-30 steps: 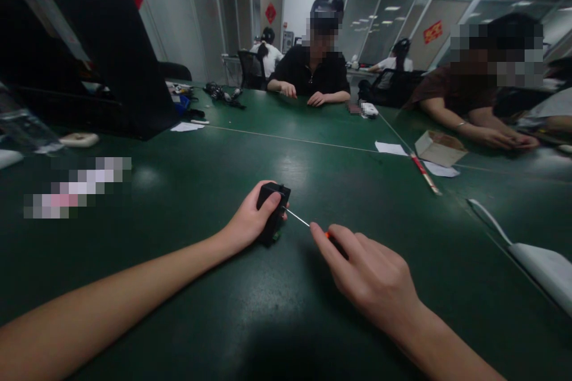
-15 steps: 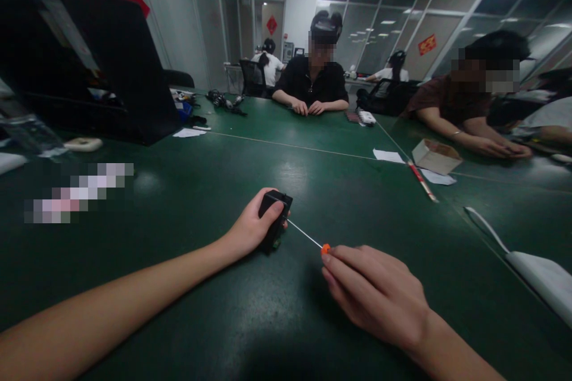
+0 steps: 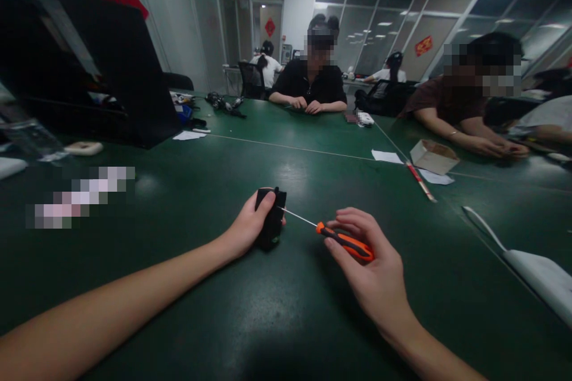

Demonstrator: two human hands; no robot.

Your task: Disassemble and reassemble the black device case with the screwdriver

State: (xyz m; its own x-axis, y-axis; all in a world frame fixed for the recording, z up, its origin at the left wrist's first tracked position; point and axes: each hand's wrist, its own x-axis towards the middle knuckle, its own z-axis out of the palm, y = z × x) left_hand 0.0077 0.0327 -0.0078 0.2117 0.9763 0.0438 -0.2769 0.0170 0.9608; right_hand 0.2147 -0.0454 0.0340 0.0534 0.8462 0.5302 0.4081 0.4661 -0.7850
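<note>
Head view, screwdriver shaft [image 3: 300, 216], between hands [image 3: 250, 219] [image 3: 379, 277]

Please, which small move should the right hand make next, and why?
Perhaps the right hand should close more firmly around the screwdriver handle: its grip looks loose, while the shaft appears to meet the black case, which the left hand holds.

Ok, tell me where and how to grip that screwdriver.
Grip the screwdriver by its thick orange-and-black handle, probably best from the right: the thin shaft slants left to the black box in the left hand, leaving the handle toward the right hand.
</note>
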